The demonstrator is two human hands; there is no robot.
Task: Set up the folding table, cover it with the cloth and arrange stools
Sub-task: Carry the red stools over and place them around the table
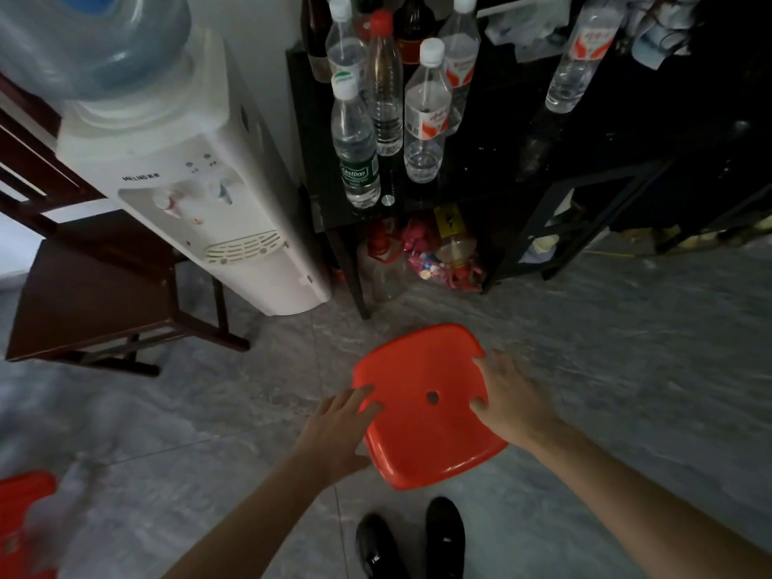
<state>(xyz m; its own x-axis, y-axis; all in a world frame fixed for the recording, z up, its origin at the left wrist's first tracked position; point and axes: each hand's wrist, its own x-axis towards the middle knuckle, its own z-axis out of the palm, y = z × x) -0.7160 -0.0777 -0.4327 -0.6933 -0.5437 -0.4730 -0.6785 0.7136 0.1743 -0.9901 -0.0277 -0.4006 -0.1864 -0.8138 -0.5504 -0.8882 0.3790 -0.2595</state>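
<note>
Gripping the red stool (422, 424) between them, left hand (338, 428) and right hand (511, 401) clasp opposite seat edges.

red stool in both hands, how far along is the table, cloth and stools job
Done: nothing that shows; no folding table or cloth is in view, so their state cannot be told. In hand: the left hand and right hand hold the red stool by its seat edges above the floor. Left: placing it, and probably the second red stool at the lower left edge.

Glossy red plastic stool (426, 411), polished stone floor (605, 348)
</note>
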